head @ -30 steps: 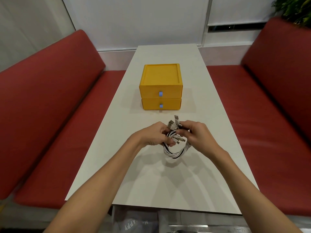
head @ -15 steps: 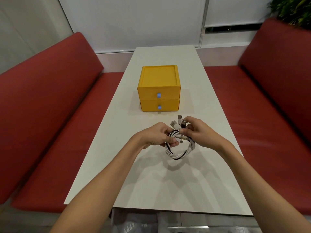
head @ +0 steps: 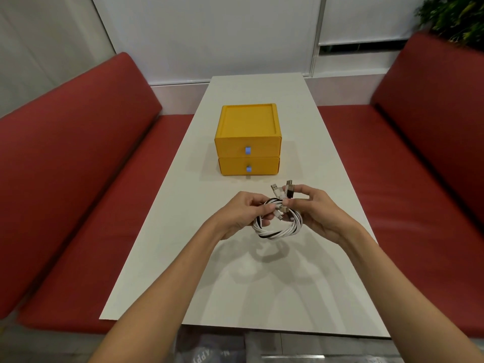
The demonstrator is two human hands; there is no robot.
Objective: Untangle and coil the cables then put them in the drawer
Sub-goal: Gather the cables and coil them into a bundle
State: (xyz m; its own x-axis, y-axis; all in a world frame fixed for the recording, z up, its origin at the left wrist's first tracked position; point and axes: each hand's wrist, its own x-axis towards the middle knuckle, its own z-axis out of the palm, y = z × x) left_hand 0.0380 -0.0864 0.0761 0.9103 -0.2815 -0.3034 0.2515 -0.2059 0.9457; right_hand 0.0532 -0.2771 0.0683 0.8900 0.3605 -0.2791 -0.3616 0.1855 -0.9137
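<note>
Fingers: the left hand's (head: 243,213) fingers (head: 258,205) curl round the left side of the cable bundle, while the right hand's (head: 318,214) fingers (head: 301,191) pinch the plug ends at its top; neither is spread open
Cables: the white and black cables (head: 277,230) form one loose ring held between the two hands, above the table and clear of it
Pointing: the plug ends (head: 284,191) stick up and away from the person, toward the drawer unit; the ring hangs below them
Long axis: the ring looks slightly wider from left to right than it is tall
Risk, coil: if either grip slackens, the stiff loops probably spring apart and the loose plugs snag again
Risk, drawer: both drawers of the yellow drawer unit (head: 247,142) look closed, so one hand must let go to pull a blue tab, leaving the coil in a single grip
Around: the white table (head: 262,289) runs between red benches (head: 78,166)
</note>
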